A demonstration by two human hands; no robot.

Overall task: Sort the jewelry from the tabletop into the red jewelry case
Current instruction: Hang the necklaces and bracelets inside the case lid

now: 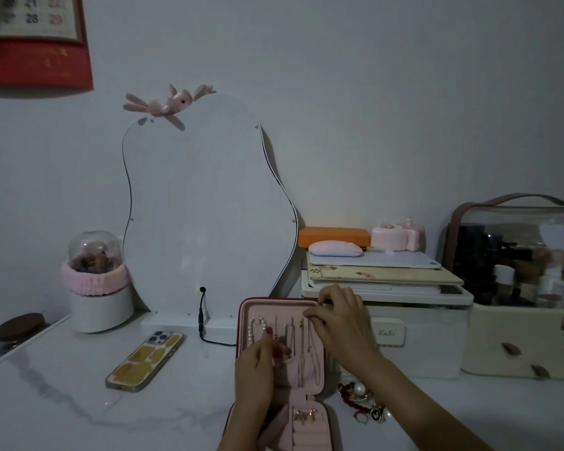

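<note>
The red jewelry case (243,323) stands open at the table's front, its pink lid upright with a pearl strand (250,332) and several thin chains (303,353) hanging inside. My right hand (339,323) pinches the top of a chain at the lid's upper right corner. My left hand (258,369) pinches the lower part of a chain in front of the lid pocket. The lower tray holds gold earrings (305,416) on ring rolls. A pile of loose jewelry (362,402), with beads, pearls and a ring, lies on the tabletop right of the case.
A phone (145,361) lies left of the case. A wavy mirror (205,206) with a cable stands behind it. White storage boxes (404,336) and a cream cosmetic bag (518,340) fill the right side. A white jar with a pink band (98,288) stands at the left.
</note>
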